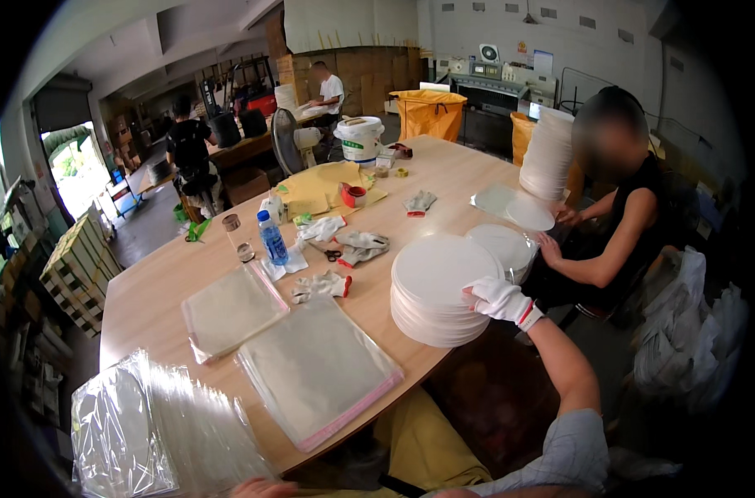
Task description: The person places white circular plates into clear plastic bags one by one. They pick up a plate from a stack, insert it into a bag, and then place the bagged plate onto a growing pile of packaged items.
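My right hand (pixel 499 300), in a white glove with a red-edged cuff, is at the right side of a tall stack of white round discs (pixel 445 264). Its fingers are closed on the rim of the upper discs; how many they pinch cannot be made out. Of my left hand (pixel 263 488) only a bare sliver shows at the lower edge, with the fingers hidden. Nearest to it lies a fanned pile of clear plastic bags (pixel 158 432). Between the hands rests a flat stack of clear bags (pixel 319 373) with a pink edge, and a second such stack (pixel 235 309) is beyond it.
Several work gloves (pixel 362 247), scissors (pixel 333 256) and a blue-labelled bottle (pixel 272 239) lie or stand mid-table. A co-worker (pixel 618 207) sits at the right, hands by clear-wrapped discs (pixel 504 246) and a tall disc stack (pixel 547 158). A white bucket (pixel 359 141) stands at the far edge.
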Motion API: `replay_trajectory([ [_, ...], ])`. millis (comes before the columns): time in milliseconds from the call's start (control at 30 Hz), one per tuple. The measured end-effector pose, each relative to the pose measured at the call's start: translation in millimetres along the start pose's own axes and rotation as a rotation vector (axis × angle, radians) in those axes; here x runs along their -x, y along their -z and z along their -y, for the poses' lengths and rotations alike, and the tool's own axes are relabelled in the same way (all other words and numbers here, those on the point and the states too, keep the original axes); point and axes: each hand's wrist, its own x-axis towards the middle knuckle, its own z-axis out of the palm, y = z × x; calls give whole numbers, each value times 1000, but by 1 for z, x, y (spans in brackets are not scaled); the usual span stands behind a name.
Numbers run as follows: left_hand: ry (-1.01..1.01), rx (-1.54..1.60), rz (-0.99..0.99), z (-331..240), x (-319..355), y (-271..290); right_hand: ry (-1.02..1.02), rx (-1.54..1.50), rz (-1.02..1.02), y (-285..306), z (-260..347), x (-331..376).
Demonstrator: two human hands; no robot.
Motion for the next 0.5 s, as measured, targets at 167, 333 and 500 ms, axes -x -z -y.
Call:
replay_trajectory([
  [167,470,1137,195,-16,-92,-129,38,181,-99,27,28,11],
  [333,730,2131,67,-29,-188,-213,223,99,-132,38,125,27],
  [500,724,1563,-13,-7,-172,-218,252,-451,45,18,141,47],
])
